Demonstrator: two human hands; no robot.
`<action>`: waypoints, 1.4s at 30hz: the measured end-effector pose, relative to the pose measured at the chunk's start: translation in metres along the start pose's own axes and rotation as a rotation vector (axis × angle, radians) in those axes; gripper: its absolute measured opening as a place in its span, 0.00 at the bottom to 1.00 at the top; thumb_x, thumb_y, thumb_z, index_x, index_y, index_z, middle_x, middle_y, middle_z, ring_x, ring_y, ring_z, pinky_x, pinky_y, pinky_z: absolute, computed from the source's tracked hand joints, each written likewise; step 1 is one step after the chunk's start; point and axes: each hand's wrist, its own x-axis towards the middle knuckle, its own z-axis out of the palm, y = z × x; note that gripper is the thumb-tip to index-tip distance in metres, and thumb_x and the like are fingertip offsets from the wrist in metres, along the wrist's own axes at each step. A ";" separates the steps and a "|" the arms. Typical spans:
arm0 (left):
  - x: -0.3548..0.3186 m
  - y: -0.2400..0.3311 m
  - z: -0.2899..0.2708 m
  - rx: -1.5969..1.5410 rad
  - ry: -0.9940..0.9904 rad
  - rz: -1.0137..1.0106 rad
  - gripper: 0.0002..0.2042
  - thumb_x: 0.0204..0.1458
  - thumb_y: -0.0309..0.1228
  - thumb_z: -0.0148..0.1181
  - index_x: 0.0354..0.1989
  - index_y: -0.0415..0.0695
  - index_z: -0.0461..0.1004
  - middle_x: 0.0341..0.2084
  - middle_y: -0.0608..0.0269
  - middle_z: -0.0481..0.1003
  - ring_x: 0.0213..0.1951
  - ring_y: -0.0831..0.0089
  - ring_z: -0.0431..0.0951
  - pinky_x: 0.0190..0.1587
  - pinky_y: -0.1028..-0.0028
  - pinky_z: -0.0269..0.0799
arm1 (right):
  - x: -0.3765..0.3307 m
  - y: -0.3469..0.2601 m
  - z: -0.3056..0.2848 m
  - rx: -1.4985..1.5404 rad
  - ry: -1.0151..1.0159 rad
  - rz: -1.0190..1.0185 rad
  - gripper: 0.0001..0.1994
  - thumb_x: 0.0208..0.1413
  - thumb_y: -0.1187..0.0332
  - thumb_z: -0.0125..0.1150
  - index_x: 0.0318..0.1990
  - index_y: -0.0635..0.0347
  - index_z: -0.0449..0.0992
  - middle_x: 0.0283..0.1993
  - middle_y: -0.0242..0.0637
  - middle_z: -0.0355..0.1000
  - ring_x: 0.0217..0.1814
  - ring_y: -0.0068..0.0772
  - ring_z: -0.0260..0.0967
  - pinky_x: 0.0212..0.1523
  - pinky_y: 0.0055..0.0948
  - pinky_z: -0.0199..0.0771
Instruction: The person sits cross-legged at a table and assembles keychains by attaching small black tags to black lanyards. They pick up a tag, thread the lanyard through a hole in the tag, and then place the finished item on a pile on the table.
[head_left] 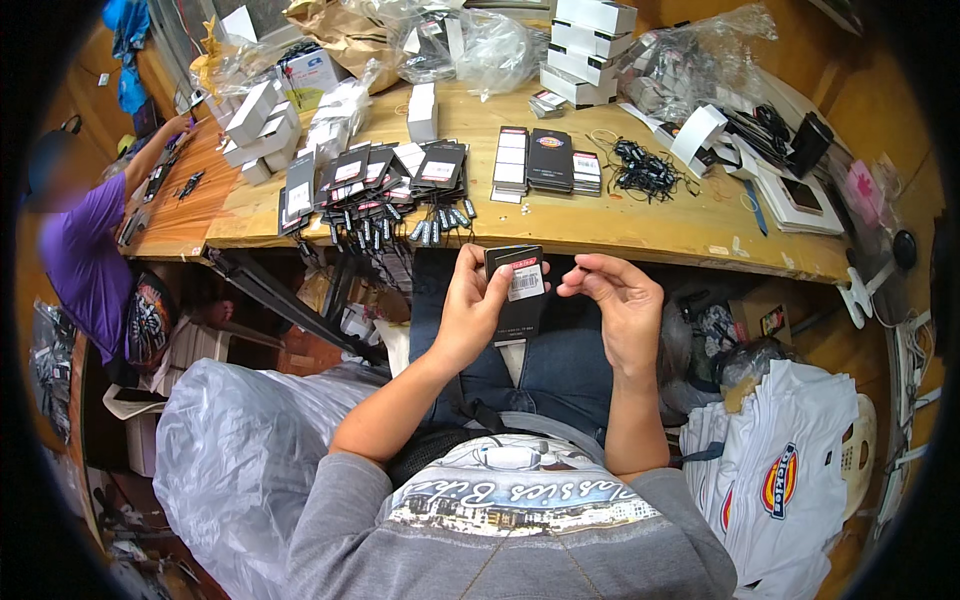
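Note:
My left hand (pixel 468 312) grips a small set of black hang tags (pixel 514 322) above my lap, its thumb across the front. The top tag carries a red strip and a white barcode sticker. To its right my right hand (pixel 628 312) is raised, thumb and fingertips drawn together in a pinch. Whatever lies between those fingertips is too small to make out. On the table ahead are a heap of tags with black strings (pixel 375 185), neat tag stacks (pixel 551 160) and a tangle of black strings (pixel 645 170).
The wooden table (pixel 480 105) holds white boxes (pixel 590 45), plastic bags (pixel 500 50) and a phone (pixel 802 195). A large grey plastic bag (pixel 250 440) sits at my left, folded white garments (pixel 775 470) at my right. Another person in purple (pixel 88 250) works at the far left.

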 end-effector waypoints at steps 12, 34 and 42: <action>-0.007 0.008 0.007 0.409 0.186 0.332 0.11 0.38 0.20 0.58 0.30 0.37 0.64 0.24 0.65 0.70 0.27 0.83 0.69 0.30 0.84 0.65 | -0.009 0.015 0.018 -0.110 0.113 0.053 0.04 0.42 0.81 0.53 0.28 0.69 0.70 0.28 0.33 0.68 0.23 0.13 0.61 0.24 0.10 0.61; -0.010 -0.011 0.004 0.812 -0.080 0.989 0.15 0.33 0.13 0.55 0.33 0.37 0.63 0.23 0.54 0.72 0.25 0.65 0.74 0.25 0.77 0.69 | -0.011 0.032 0.021 -0.138 0.136 -0.246 0.05 0.38 0.85 0.52 0.21 0.68 0.64 0.35 0.40 0.66 0.35 0.22 0.64 0.37 0.19 0.64; -0.014 0.009 0.007 0.604 -0.161 0.326 0.12 0.44 0.14 0.42 0.40 0.35 0.60 0.31 0.52 0.70 0.36 0.71 0.71 0.36 0.79 0.65 | -0.006 0.028 0.007 -0.150 0.156 -0.160 0.05 0.37 0.85 0.52 0.23 0.68 0.66 0.35 0.40 0.65 0.36 0.26 0.64 0.39 0.21 0.63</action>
